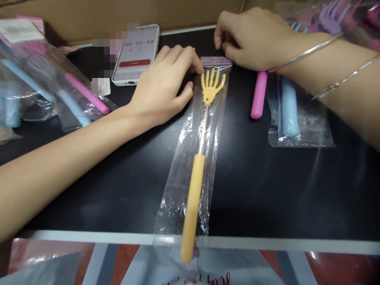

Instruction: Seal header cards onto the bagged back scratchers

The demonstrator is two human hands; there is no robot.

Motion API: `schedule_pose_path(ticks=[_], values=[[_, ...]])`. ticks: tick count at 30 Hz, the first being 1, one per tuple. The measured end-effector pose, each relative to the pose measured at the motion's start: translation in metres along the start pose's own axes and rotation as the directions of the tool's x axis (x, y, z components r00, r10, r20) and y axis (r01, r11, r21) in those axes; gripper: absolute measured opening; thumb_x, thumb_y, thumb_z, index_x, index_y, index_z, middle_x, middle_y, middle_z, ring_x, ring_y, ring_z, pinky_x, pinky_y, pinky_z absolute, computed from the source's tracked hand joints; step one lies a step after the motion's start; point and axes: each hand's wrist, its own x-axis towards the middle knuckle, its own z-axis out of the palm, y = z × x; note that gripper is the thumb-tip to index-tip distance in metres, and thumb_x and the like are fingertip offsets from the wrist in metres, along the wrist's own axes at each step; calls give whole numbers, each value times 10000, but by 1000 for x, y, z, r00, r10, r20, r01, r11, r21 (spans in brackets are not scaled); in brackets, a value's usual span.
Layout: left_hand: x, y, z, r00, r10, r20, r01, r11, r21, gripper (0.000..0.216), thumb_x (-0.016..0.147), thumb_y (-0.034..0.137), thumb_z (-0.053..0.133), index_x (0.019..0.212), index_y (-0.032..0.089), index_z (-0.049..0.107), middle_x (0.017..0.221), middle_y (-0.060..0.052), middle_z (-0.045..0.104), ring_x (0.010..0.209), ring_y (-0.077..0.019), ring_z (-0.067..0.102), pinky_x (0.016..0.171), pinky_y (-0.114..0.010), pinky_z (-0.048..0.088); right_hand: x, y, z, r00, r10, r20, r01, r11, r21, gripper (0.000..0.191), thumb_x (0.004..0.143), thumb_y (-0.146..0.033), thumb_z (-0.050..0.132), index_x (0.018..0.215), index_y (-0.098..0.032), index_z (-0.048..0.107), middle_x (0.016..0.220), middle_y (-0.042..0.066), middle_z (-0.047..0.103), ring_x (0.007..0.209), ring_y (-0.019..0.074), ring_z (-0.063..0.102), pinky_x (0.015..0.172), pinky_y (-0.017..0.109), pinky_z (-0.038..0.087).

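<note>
A yellow back scratcher (pixel 192 198) with a hand-shaped head and metal rod lies inside a clear plastic bag (pixel 175 178). Its handle end reaches over the table's front edge. Across the bag's top runs a pinkish zip strip (pixel 216 61). My left hand (pixel 166 85) rests palm down at the bag's upper left, fingers bent, a fingertip by the scratcher's head and the thumb apart. Above the bag's top right corner is my right hand (pixel 252 39), fingers loosely curled with a gap to the thumb. Neither hand visibly grips anything.
Bagged pink and blue back scratchers (pixel 86 93) lie on the left. More are at the right, including a pink handle (pixel 259 95) and a blue handle (pixel 289 107) partly under my right forearm. A phone (pixel 135 55) displaying a timer sits behind my left hand, before a cardboard wall (pixel 178 14).
</note>
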Motion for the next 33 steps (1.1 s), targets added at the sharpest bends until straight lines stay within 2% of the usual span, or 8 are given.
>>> schedule_pose_path(ticks=[2, 5, 7, 12, 15, 20, 26, 33], values=[[-1, 0, 1, 1000, 4, -21, -5, 1000, -17, 311, 809, 149, 470, 1092, 207, 584, 1156, -78, 645, 1109, -300, 550, 939, -458, 433, 0, 0, -1, 1000, 10, 11, -10, 1000, -17, 468, 851, -217, 384, 1264, -191, 602, 1183, 101, 684, 1203, 361, 633, 986, 582, 499], [-2, -1, 3, 997, 19, -80, -25, 998, -65, 241, 861, 187, 461, 1057, 253, 584, 1122, -58, 653, 1074, -283, 537, 932, -461, 428, 0, -1, -2, 998, 53, 39, -51, 997, -54, 505, 850, -284, 343, 1298, -304, 575, 1218, 58, 684, 1186, 270, 643, 1001, 462, 512], [-2, -1, 4, 995, 20, -95, -29, 995, -94, 196, 892, 225, 463, 1044, 271, 578, 1114, -57, 653, 1062, -284, 528, 938, -471, 421, 1, 0, -1, 998, 54, 40, -51, 996, -67, 509, 851, -303, 330, 1299, -323, 570, 1209, 47, 688, 1162, 245, 646, 987, 422, 514], [-2, 1, 3, 999, -2, -50, -4, 994, -109, 199, 864, 205, 478, 1039, 244, 563, 1138, -88, 645, 1095, -319, 526, 954, -508, 405, 1, 0, 0, 999, 24, 36, -21, 998, -66, 472, 864, -256, 353, 1273, -236, 587, 1159, 92, 689, 1132, 307, 656, 956, 479, 519], [-2, 1, 2, 998, 8, -64, -16, 991, -131, 196, 888, 237, 461, 1052, 269, 564, 1152, -74, 648, 1114, -327, 521, 962, -518, 395, 0, -1, -1, 999, 6, 35, -5, 999, -46, 446, 867, -230, 378, 1256, -183, 591, 1139, 111, 686, 1134, 349, 656, 949, 538, 520], [-3, 0, 2, 998, 19, -54, -24, 994, -110, 213, 924, 288, 443, 1094, 293, 571, 1135, -62, 650, 1123, -318, 524, 958, -493, 411, 0, -2, -3, 999, -7, 36, 8, 1000, -24, 422, 881, -213, 394, 1250, -172, 593, 1150, 131, 687, 1150, 363, 651, 958, 568, 514], [-3, 0, 4, 997, 24, -72, -31, 995, -93, 216, 914, 251, 435, 1076, 294, 570, 1153, -65, 644, 1128, -308, 526, 969, -493, 422, -1, -1, -2, 999, -10, 33, 11, 999, -33, 413, 894, -220, 386, 1252, -177, 586, 1142, 127, 691, 1135, 347, 658, 945, 542, 522], [-3, 3, 2, 998, -8, -61, 3, 997, -76, 221, 889, 220, 440, 1058, 276, 572, 1156, -77, 643, 1142, -316, 533, 965, -503, 430, 0, -1, -2, 999, -8, 42, 10, 999, -50, 420, 885, -206, 380, 1251, -182, 584, 1168, 138, 686, 1140, 370, 652, 929, 537, 519]])
